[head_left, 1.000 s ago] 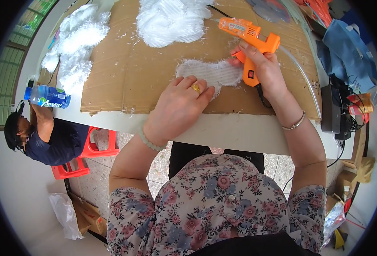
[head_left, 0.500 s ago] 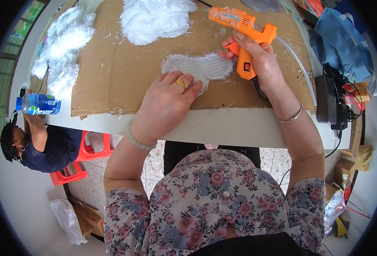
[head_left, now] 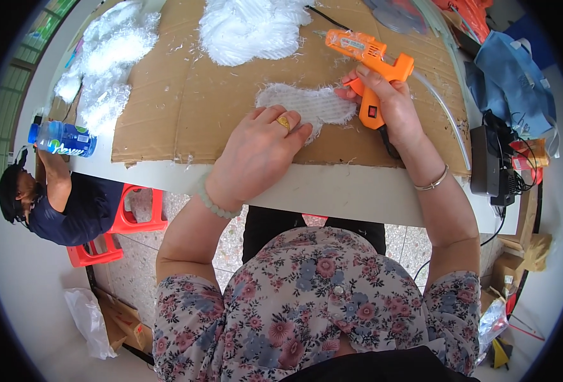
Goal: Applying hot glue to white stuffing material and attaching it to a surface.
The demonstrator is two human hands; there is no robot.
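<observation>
My right hand (head_left: 393, 105) is wrapped round the handle of an orange hot glue gun (head_left: 374, 60), a finger at its trigger. Its nozzle points to the far left, above the cardboard (head_left: 199, 108), and a clear glue stick (head_left: 444, 102) sticks out of its back. Under the fingertips of my left hand (head_left: 259, 146) lies a flat white fabric piece (head_left: 320, 105) with frayed edges and an irregular outline. The fingers of that hand are bent and close together at its near edge; their tips are partly hidden.
Beyond the fabric piece lies a white pile of cut pieces (head_left: 249, 32); fluffy white stuffing (head_left: 113, 57) is at the left. A bottle (head_left: 65, 139) stands at the table's left edge, near a seated person (head_left: 65, 210). At right are a blue bag (head_left: 514, 73) and a black box with cables (head_left: 485, 159).
The glue gun has come slightly nearer to me, its nozzle lower in the picture. My left hand stays on the fabric piece. The whole view has shifted a little.
</observation>
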